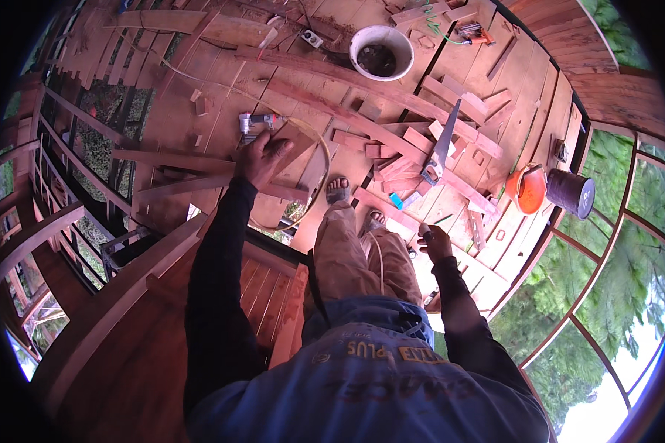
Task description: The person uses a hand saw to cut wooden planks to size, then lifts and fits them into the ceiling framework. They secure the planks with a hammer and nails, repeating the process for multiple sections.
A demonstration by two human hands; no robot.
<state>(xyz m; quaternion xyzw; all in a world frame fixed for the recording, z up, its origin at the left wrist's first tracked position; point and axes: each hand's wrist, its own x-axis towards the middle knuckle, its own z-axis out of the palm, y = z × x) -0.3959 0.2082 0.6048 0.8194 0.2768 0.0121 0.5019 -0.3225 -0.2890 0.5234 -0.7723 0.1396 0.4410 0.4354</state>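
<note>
My left hand (257, 159) reaches forward over the deck, its fingers loosely spread, beside the end of a reddish board (297, 145). Just beyond the fingertips lies a grey and red power tool (258, 122); a yellowish hose (324, 148) loops near it. My right hand (436, 242) is low on the right with its fingers curled. Something pale shows at its fingertips, too small to name. A dark pencil-like stick (443, 219) lies close above that hand. Farther ahead, a handsaw (443, 144) rests across wood offcuts (403, 164).
Long planks (325, 107) cross the deck. A white bucket (381, 53) stands ahead; an orange bucket (526, 189) and a dark drum (570, 193) sit near the right edge. Open framing (89, 177) drops away at left. A power strip (312, 38) and orange tool (474, 33) lie farther off.
</note>
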